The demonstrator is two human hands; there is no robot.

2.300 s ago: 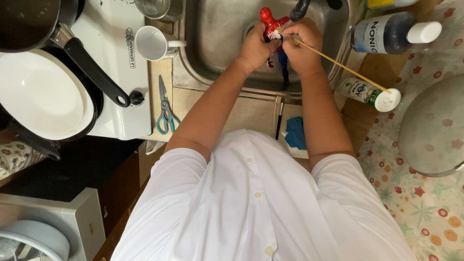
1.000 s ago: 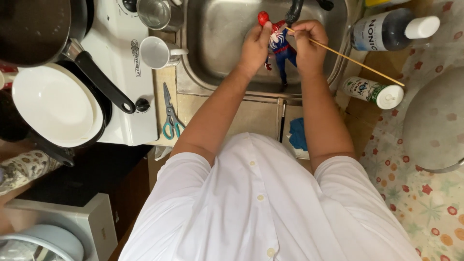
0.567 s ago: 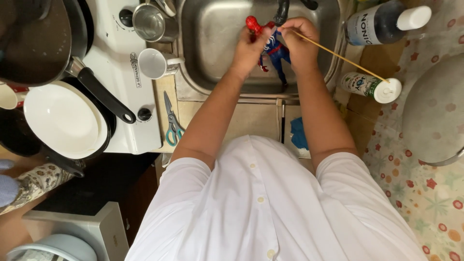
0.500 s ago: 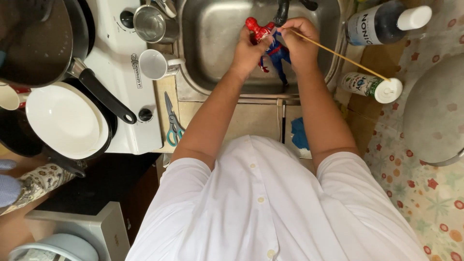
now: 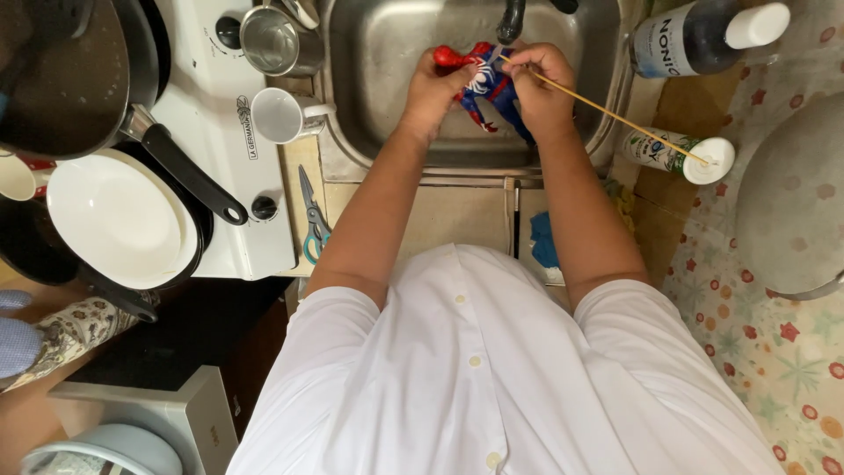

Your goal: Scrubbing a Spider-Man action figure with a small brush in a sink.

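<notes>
From the head camera, I am holding a red and blue action figure (image 5: 482,84) over the steel sink (image 5: 387,132), just below the faucet (image 5: 511,18). My left hand (image 5: 432,88) is closing its grip around the figure's head end, and my right hand (image 5: 541,88) is pinching a thin wooden stick (image 5: 615,114) against the figure's body. I am judging that wet fingers could let the figure slip into the sink. The stick's far end is passing just above the white-capped bottle (image 5: 677,151) lying beside the sink, so a swing might knock it, or the stick could snap.
</notes>
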